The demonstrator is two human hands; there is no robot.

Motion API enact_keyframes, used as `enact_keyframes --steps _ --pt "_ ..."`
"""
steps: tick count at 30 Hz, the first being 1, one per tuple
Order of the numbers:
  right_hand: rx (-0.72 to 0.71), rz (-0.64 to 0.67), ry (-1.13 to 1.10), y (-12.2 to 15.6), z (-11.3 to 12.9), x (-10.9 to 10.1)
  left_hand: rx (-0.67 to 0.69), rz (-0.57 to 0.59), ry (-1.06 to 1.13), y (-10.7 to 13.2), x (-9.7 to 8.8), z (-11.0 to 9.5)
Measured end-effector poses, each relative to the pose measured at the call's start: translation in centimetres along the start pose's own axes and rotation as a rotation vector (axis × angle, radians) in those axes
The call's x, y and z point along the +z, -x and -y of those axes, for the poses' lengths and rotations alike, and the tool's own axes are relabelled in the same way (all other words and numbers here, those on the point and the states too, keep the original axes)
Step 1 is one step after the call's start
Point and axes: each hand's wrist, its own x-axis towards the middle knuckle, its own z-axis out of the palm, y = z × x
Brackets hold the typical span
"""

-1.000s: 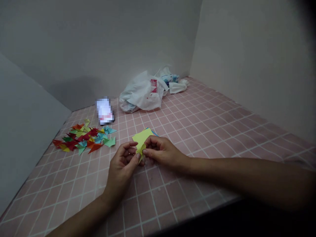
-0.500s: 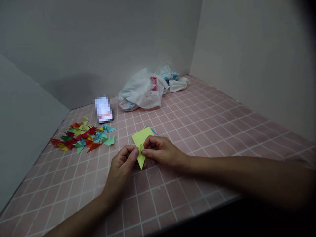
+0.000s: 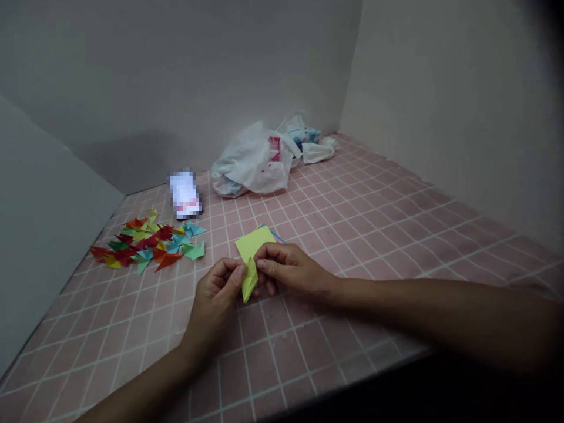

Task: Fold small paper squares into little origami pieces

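Observation:
My left hand (image 3: 218, 296) and my right hand (image 3: 288, 271) meet over the pink tiled surface (image 3: 352, 235), both pinching a small folded yellow paper piece (image 3: 249, 281) with a pointed lower tip. Just behind the hands lies a small stack of flat paper squares (image 3: 255, 241), yellow on top with blue and orange edges showing beneath. To the left, several folded paper triangles (image 3: 147, 245) in red, green, blue, orange and yellow lie in a loose heap.
A crumpled white plastic bag (image 3: 253, 161) and another small bag (image 3: 315, 150) sit at the back by the wall corner. A blurred white object (image 3: 185, 194) stands behind the heap. Grey walls close in the left, back and right; the front edge runs near my forearms.
The yellow piece has been turned and folded narrower between my fingertips; its point showed downward half a second ago and now angles slightly left. Both hands stay in the same spot.

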Motion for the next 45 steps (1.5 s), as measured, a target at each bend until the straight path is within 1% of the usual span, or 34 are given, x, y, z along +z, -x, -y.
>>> enact_keyframes --steps 7,11,17,21,23,25,29,32,40,45 --pt "0.026 -0.031 -0.007 -0.09 -0.07 0.07 -0.009 0.008 0.009 -0.01 0.01 0.11" --pt "0.009 -0.034 0.018 -0.13 -0.08 0.07 0.001 0.007 -0.008 0.01 0.09 0.03" --pt "-0.078 -0.054 0.172 0.08 -0.3 -0.11 0.01 -0.006 -0.03 -0.02 0.05 0.22" --pt "-0.144 -0.092 0.302 0.12 -0.4 -0.15 -0.002 0.004 -0.064 -0.12 0.04 0.41" --pt "-0.156 -0.104 0.325 0.12 -0.32 -0.13 0.0 0.012 -0.072 -0.13 0.03 0.45" --pt "-0.129 -0.08 0.29 0.13 -0.17 -0.09 0.007 0.013 -0.068 -0.13 0.0 0.44" --pt "-0.042 0.016 0.118 0.18 0.09 0.02 0.007 0.006 -0.042 -0.16 -0.07 0.37" --pt "-0.029 0.022 0.057 0.15 0.09 0.08 -0.006 0.011 -0.016 -0.19 -0.08 0.35" --pt "-0.033 0.008 0.085 0.05 -0.17 -0.08 -0.007 0.021 -0.035 -0.06 0.01 0.21" --pt "-0.079 -0.041 0.179 0.23 -0.26 -0.15 0.003 0.031 -0.078 0.1 -0.11 0.22"
